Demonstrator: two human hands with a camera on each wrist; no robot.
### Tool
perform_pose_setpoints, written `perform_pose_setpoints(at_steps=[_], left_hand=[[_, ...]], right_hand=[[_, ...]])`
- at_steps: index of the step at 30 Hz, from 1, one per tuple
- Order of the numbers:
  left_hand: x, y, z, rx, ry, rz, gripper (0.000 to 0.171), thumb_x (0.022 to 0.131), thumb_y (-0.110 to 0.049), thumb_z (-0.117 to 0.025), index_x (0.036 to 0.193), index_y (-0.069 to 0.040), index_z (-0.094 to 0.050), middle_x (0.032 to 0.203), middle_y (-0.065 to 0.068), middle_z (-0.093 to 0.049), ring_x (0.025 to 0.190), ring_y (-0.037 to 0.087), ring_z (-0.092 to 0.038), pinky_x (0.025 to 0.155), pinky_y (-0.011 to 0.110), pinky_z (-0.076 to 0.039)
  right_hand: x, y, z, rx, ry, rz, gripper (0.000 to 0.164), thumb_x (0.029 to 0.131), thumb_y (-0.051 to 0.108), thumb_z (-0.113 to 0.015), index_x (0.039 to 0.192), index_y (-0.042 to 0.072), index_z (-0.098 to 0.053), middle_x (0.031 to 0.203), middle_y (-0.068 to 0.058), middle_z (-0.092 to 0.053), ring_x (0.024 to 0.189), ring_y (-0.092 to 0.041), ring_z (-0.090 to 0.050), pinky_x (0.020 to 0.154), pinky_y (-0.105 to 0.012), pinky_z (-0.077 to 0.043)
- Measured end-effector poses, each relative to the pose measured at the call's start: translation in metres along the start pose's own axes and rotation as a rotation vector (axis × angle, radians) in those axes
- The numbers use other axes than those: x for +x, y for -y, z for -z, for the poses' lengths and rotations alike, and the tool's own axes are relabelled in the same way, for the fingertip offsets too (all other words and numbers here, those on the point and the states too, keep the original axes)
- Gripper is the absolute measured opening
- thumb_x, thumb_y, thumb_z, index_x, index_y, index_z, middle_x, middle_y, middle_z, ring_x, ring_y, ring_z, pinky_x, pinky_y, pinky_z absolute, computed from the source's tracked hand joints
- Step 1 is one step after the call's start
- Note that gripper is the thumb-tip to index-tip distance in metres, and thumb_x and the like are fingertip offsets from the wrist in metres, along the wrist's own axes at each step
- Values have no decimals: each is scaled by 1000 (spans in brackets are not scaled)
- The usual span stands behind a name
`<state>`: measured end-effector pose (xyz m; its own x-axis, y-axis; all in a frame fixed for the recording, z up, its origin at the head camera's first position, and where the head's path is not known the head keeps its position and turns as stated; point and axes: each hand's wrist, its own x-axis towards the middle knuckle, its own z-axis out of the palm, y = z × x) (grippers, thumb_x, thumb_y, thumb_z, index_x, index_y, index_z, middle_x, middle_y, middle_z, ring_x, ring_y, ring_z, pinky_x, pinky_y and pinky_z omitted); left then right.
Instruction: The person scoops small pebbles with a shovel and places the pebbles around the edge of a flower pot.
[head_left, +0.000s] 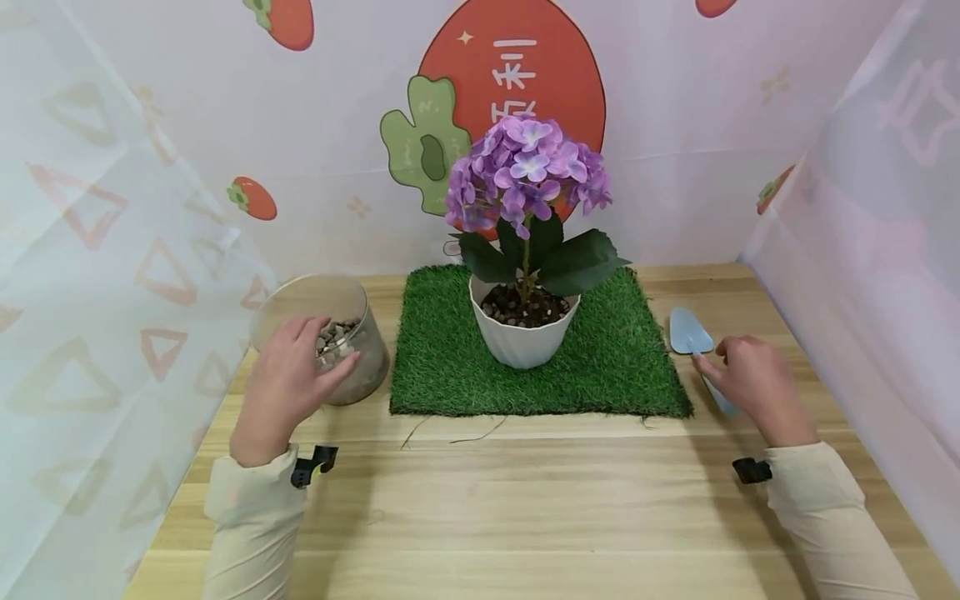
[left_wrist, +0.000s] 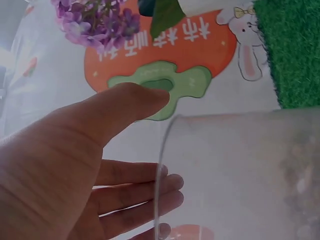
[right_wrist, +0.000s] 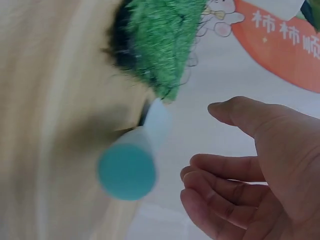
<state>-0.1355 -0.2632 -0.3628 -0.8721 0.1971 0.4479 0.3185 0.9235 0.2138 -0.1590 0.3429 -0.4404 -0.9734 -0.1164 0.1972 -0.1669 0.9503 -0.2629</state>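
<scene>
My left hand (head_left: 281,387) is at the near rim of a clear container (head_left: 369,358) with grey pebbles (head_left: 335,335) inside. In the left wrist view, thumb and fingers (left_wrist: 125,195) are spread, with the fingertips overlapping the rim and no grip on it. At the right, a light blue trowel (head_left: 688,332) lies on the table, blade pointing away. Over its handle hovers my right hand (head_left: 757,387), fingers loosely bent. The right wrist view shows the teal handle end (right_wrist: 127,172) beside this hand, with a gap between them.
Between the hands, a white pot (head_left: 521,343) with a purple hydrangea (head_left: 528,171) and dark soil stands on a green turf mat (head_left: 435,375). The wooden table (head_left: 487,508) extends in front. Printed cloth walls (head_left: 322,167) enclose the back and sides.
</scene>
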Motion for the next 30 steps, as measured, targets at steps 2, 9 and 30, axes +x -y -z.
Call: perform_pose_setpoints(at_steps=[2,9,30], left_hand=[[-2,4,-4,23,-22,-33,57,84,-26,-88,123,11,-66,116,30,-70,104,48,-68,87,62,-59],[-2,14,-20,75,-49,-98,53,76,-22,-95,112,8,-71,101,25,-75,88,44,-72,74,58,-62],[2,15,-36,110,56,28,18,83,-18,-90,92,-6,-80,75,14,-77,42,19,-51,34,25,-28]], right_hand=[[-1,-4,-3,1,37,-16,43,97,28,-73,96,-15,-72,86,-32,-72,63,-33,-64,57,-53,-57],[-6,-11,-14,18,122,-67,41,100,32,-69,83,-5,-67,68,-14,-61,56,-22,-51,45,-33,-41],[-11,-14,-27,60,174,-140,34,100,23,-67,78,-1,-60,65,-13,-55,55,-24,-50,45,-34,-40]])
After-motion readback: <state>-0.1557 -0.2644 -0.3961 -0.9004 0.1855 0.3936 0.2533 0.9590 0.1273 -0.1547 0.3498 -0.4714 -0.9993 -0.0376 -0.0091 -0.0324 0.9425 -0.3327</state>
